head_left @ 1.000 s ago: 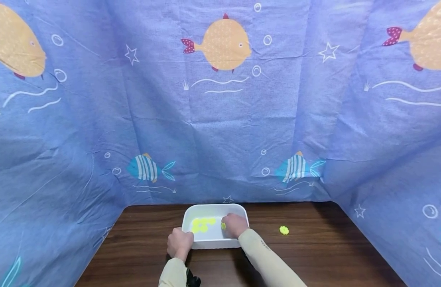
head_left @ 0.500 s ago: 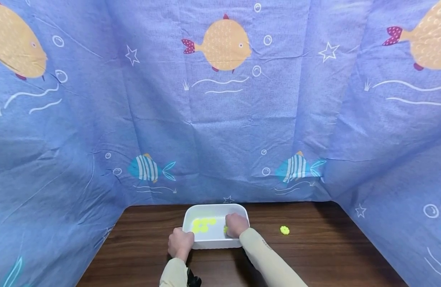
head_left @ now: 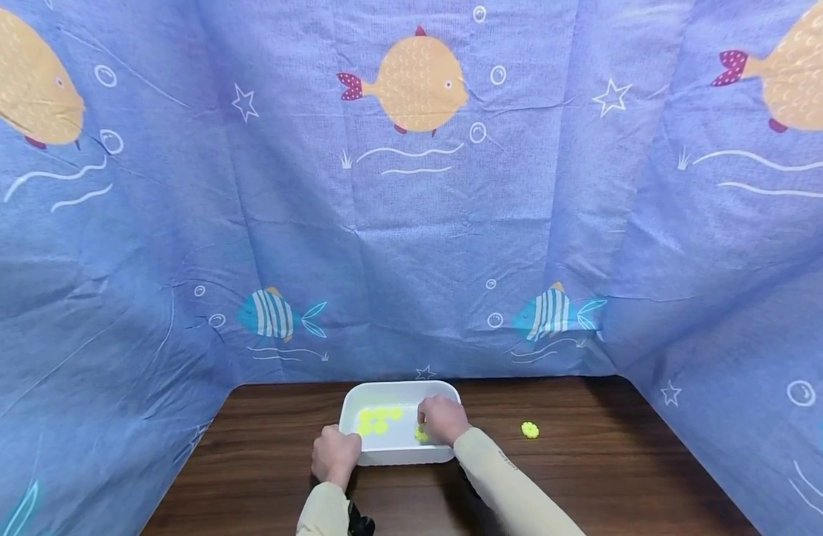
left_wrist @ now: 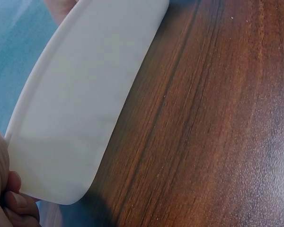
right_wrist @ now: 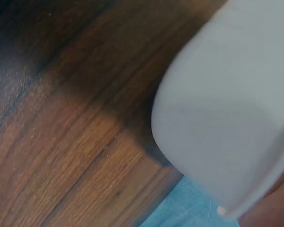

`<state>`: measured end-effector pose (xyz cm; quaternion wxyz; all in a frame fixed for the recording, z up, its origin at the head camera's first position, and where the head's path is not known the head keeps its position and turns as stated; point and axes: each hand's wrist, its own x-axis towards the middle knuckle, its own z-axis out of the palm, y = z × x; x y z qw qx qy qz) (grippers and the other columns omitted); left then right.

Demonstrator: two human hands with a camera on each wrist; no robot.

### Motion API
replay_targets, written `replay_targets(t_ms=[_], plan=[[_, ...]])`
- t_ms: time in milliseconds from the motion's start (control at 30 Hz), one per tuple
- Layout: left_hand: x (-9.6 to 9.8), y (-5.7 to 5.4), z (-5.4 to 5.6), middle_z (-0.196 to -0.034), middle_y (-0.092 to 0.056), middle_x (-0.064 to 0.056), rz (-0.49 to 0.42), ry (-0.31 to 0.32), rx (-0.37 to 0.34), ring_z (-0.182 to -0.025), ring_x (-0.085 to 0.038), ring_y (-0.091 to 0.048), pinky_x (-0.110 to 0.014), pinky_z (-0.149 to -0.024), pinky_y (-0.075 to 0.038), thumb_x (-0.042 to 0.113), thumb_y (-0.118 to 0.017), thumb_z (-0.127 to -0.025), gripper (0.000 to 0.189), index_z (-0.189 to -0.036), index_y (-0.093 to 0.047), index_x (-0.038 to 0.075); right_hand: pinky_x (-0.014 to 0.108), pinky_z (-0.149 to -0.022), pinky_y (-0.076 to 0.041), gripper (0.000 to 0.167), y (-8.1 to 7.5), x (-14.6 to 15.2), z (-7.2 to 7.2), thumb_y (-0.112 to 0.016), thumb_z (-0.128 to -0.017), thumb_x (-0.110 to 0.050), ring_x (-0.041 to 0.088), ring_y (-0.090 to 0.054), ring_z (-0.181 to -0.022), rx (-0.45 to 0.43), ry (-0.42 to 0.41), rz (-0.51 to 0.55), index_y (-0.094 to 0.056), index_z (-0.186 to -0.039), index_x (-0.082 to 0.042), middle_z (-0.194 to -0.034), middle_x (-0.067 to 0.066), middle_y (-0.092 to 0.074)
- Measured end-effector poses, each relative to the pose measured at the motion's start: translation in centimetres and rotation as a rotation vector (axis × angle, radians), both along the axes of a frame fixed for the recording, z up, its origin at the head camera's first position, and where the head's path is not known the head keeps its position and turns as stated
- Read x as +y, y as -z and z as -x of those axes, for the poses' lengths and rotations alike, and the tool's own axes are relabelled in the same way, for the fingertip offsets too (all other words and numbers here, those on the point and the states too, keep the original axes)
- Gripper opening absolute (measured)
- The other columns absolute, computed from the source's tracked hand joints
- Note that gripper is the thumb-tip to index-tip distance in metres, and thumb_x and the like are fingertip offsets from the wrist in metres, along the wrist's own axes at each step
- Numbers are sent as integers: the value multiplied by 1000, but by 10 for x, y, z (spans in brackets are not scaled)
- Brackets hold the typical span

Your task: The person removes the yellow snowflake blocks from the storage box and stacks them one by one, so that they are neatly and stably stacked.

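Observation:
A white plastic box (head_left: 405, 455) stands on the table, and its side fills much of both wrist views. My left hand (head_left: 335, 450) grips its front left corner; in the left wrist view the thumb and curled fingers (left_wrist: 19, 201) close round the rim. Inside the box's right half, my right hand (head_left: 443, 418) reaches down over the front right rim. Its fingertips pinch a yellow flower-shaped piece (head_left: 421, 434) low over the box floor, partly hidden by the hand. Several similar yellow pieces (head_left: 379, 417) lie together in the left half of the box.
Another yellow flower-shaped piece (head_left: 530, 430) lies on the dark wooden table (head_left: 606, 461), right of the box. Blue cloth printed with fish (head_left: 411, 260) hangs at the back and both sides.
My right hand has shifted slightly right, and the yellow piece at its fingertips has come lower and nearer the box's front wall. The left hand has kept its grip on the corner.

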<state>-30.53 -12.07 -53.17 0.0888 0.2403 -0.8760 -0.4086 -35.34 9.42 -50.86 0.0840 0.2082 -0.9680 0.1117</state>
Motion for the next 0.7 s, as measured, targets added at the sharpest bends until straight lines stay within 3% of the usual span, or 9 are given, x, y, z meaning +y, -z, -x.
replay_targets(t_ms=[133,367,500,700], plan=[[0,1,0,-89,-69,-25,6,-3,-13,-80,-40,-64,-53,-68,-49,12,-59,-78,28,-96,-70,-5,33,-62,-51,8,-8,13,5,-79,-82,-14,10,-58,-71,-43,11,139,-75,-77,-17,-78,-5,-69],[0,-1,-1,-88,-69,-25,9,-2,-21,-78,-38,-64,-52,-68,-50,13,-59,-79,28,-97,-70,-5,31,-63,-51,7,-38,48,19,-77,-88,-18,10,-60,-70,-78,88,360,-76,-81,-16,-77,-4,-70],[0,-2,-1,-86,-68,-24,8,-3,-9,-76,-37,-63,-51,-66,-49,13,-59,-79,26,-94,-69,-5,31,-67,-53,5,-50,75,26,-76,-87,-15,10,-63,-71,-41,149,370,-76,-84,-12,-77,-3,-71],[0,-1,-1,-84,-68,-23,13,-4,-2,-76,-37,-63,-51,-65,-49,13,-58,-78,23,-90,-69,-2,38,-75,-55,6,-59,120,27,-75,-88,-13,16,-68,-80,-75,203,346,-78,-90,-8,-85,2,-75]])
